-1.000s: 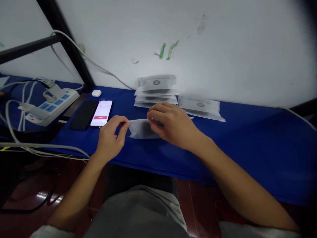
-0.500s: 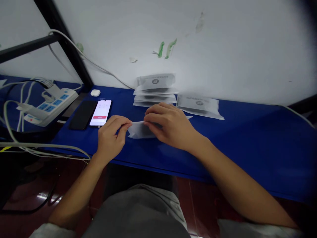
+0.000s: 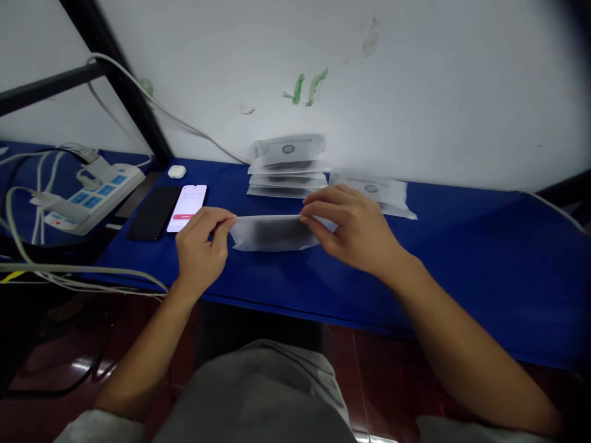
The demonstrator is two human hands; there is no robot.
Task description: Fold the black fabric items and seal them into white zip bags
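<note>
A frosted translucent plastic bag (image 3: 272, 234) with something dark inside is held at the middle of the blue table. My left hand (image 3: 203, 246) pinches its upper left corner between thumb and fingers. My right hand (image 3: 351, 227) is closed on the upper edge toward the right, thumb and fingertips pressed together there. Behind it stands a stack of similar frosted bags (image 3: 289, 166), the top one bearing a round dark logo. Another such bag (image 3: 383, 194) lies right of the stack, partly hidden by my right hand.
Left of my hands lie a lit phone (image 3: 191, 200), a dark phone (image 3: 154, 212) and a white earphone case (image 3: 176, 171). A white power strip (image 3: 99, 197) with several cables sits at the far left. The white wall (image 3: 415, 92) borders the blue table (image 3: 484, 264) behind.
My right hand has slid rightward along the bag's top edge, uncovering more of the bag. My left hand has shifted slightly left and up, still pinching the corner.
</note>
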